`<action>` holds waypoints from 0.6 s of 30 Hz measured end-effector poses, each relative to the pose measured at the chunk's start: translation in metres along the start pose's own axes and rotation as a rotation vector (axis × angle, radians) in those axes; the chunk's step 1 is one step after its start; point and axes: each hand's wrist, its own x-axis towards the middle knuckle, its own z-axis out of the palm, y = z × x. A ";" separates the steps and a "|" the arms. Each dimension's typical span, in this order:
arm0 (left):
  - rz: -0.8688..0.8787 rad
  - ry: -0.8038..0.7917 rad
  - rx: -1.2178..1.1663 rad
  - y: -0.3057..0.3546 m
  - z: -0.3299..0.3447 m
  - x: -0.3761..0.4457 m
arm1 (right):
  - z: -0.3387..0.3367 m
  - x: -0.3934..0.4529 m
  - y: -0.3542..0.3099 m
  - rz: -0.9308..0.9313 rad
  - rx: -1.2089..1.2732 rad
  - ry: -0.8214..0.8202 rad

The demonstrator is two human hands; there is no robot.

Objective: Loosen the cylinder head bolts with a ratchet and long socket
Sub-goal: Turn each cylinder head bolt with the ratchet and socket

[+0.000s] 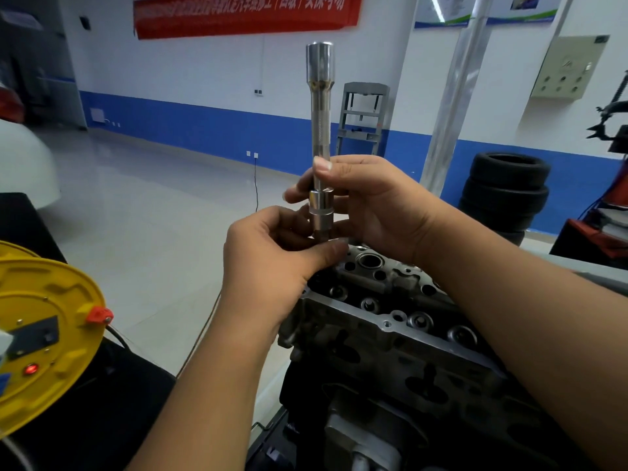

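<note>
The left hand (272, 256) pinches the lower end of the long socket (321, 137), held upright above the cylinder head (390, 321); the right hand (367, 205) has its fingers clamped on the shaft. This looks like tool assembly; next comes fitting a ratchet, unseen here.

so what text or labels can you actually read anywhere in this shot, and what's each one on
Red banner on the back wall: white Chinese characters, cut off at the top and blurred; "四级" seems to show, the rest cannot be read.
Posters high on the right wall: print too small to read.
Beige wall panel: a logo-like mark, not legible.
Long socket, cylinder head, yellow reel: no readable text.
</note>
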 end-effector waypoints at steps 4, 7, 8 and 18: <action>-0.046 -0.191 -0.108 0.001 -0.002 0.000 | 0.000 0.000 0.000 0.003 -0.015 0.017; -0.070 -0.194 -0.148 -0.001 -0.004 0.001 | 0.000 0.000 0.000 0.006 -0.005 0.019; -0.058 -0.154 -0.149 -0.001 -0.003 0.000 | 0.000 0.000 0.000 0.005 -0.007 0.012; -0.087 -0.231 -0.163 -0.005 -0.006 0.003 | 0.000 -0.001 0.000 0.012 -0.012 0.022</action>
